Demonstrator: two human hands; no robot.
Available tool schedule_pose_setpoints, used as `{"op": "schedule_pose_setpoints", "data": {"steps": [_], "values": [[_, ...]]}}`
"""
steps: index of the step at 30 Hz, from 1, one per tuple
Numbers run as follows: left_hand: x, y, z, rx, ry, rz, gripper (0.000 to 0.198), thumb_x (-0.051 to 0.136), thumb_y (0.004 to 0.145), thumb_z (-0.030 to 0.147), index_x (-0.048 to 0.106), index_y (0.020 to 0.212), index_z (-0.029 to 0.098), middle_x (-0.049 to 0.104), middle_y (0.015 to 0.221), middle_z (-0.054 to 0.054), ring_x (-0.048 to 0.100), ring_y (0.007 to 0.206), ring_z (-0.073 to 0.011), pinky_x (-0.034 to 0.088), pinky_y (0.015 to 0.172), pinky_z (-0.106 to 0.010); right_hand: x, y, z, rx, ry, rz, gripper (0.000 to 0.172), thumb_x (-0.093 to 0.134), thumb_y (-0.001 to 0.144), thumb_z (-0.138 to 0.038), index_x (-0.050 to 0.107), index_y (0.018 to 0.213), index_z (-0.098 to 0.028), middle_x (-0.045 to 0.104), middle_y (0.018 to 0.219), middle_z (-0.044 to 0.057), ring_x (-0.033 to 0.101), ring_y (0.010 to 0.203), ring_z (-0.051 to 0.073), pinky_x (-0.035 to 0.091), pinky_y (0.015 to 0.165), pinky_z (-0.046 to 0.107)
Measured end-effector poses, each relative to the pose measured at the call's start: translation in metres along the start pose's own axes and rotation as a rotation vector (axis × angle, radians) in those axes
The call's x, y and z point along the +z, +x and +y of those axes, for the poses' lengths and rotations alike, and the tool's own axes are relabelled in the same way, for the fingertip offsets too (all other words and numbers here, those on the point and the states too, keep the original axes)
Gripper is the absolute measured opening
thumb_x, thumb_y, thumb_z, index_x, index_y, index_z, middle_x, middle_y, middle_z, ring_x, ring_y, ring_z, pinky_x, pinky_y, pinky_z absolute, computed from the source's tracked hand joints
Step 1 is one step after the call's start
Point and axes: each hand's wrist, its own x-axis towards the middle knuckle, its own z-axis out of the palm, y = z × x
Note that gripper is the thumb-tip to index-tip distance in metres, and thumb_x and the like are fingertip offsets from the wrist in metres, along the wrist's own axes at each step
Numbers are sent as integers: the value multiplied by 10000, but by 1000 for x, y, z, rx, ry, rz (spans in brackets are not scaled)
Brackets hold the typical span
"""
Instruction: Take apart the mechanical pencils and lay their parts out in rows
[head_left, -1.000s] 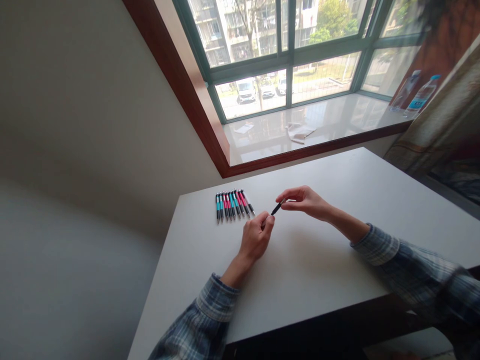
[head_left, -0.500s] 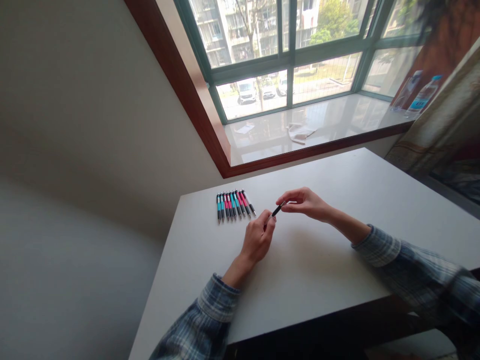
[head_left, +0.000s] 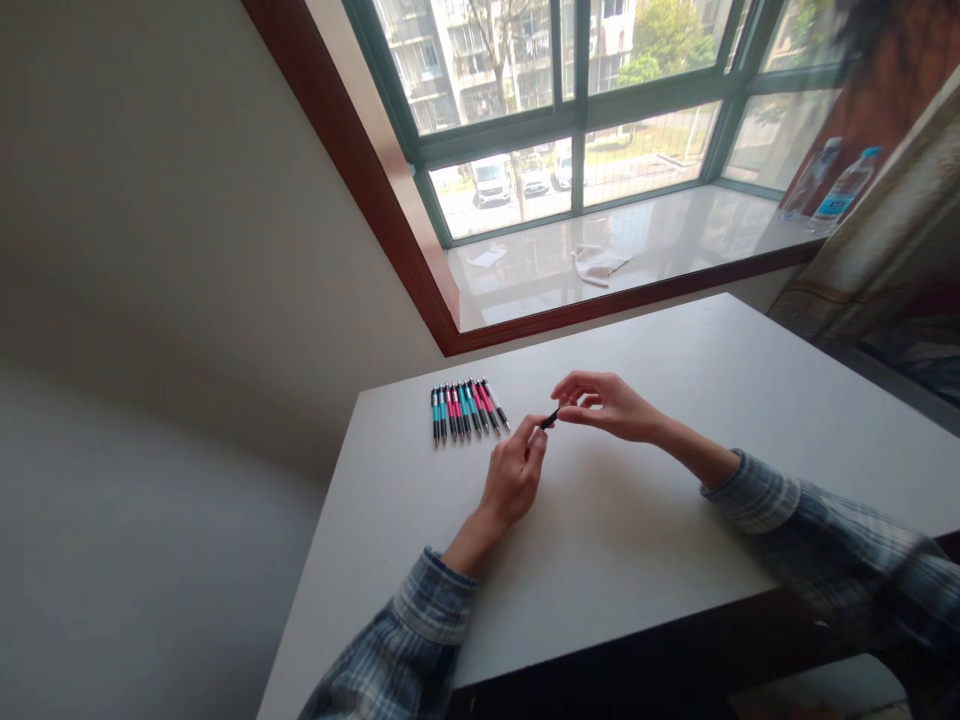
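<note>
My left hand is closed round a pen whose black grip pokes out between the two hands. The rest of its barrel is hidden in my palm. At the pen's far end, the thumb and fingers of my right hand pinch together and cover the tip. Beyond my left hand, several click pens lie side by side in a row on the white table. Their barrels are teal, pink and, at the right end, white, with black grips facing me.
Behind the table is a window sill with a crumpled cloth or paper and a small white sheet. Plastic bottles stand at its right end, beside a curtain. A wall rises on the left.
My right hand's fingers have closed in on the pen's tip, covering more of it. Less of the black grip shows between the hands. The row of pens has stayed put.
</note>
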Motion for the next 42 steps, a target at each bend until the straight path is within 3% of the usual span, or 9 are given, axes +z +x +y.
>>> {"op": "schedule_pose_setpoints", "data": {"steps": [2,4,13,18,24,27,32,38,42], "values": [[0,0,0,2,-5,11,334,384,1030,423,623,1175,239,404,618,70,376,530,-136,264,576,-261,-3,0,0,-14,13,-25,401,772,833,-526,749,1082,-212,741,1000,80,670,878,209,537,734,321],[0,0,-1,7,-9,11,318,378,1036,416,614,1151,236,421,623,70,386,534,-136,268,579,-262,-4,1,2,-18,5,-31,362,739,862,-516,761,1051,-208,742,1008,84,669,889,213,535,740,325],[0,0,0,-2,0,-19,305,396,1027,417,604,1162,239,384,601,76,377,534,-138,254,575,-259,0,0,2,22,-60,-6,354,709,880,-541,705,840,-190,695,801,38,624,754,182,508,683,312],[0,0,-1,17,5,-8,308,384,1035,400,609,1181,248,376,606,75,375,537,-136,253,575,-260,-1,0,4,15,14,-34,324,734,864,-505,720,1003,-212,719,941,59,658,873,208,523,719,313],[0,0,0,3,10,-19,306,381,1036,404,611,1166,249,388,606,73,383,538,-137,253,573,-259,-1,1,8,15,-64,3,287,703,892,-480,735,958,-203,710,880,54,643,823,198,499,684,304],[-1,0,0,0,4,-14,292,387,1034,409,594,1155,243,381,604,76,375,540,-135,251,573,-260,0,0,6,9,-36,-6,304,711,890,-480,729,1045,-219,720,960,64,649,867,205,512,702,310],[0,0,-4,1,1,-12,267,384,1035,404,583,1103,240,376,605,77,371,541,-133,247,574,-263,2,1,7,23,27,-47,356,708,892,-523,753,964,-178,692,783,32,600,700,160,502,669,306],[2,-1,-6,-4,15,-44,289,387,1035,402,547,1213,241,391,612,87,379,536,-128,251,571,-251,3,2,10,32,-11,-33,407,740,853,-565,779,917,-165,738,839,64,641,767,184,506,672,298],[1,-1,-4,10,48,-44,307,382,1037,399,555,1232,236,384,610,88,376,540,-126,250,577,-245,4,1,8,44,-46,-18,444,745,832,-604,773,852,-161,728,768,50,618,691,163,472,600,269]]}}
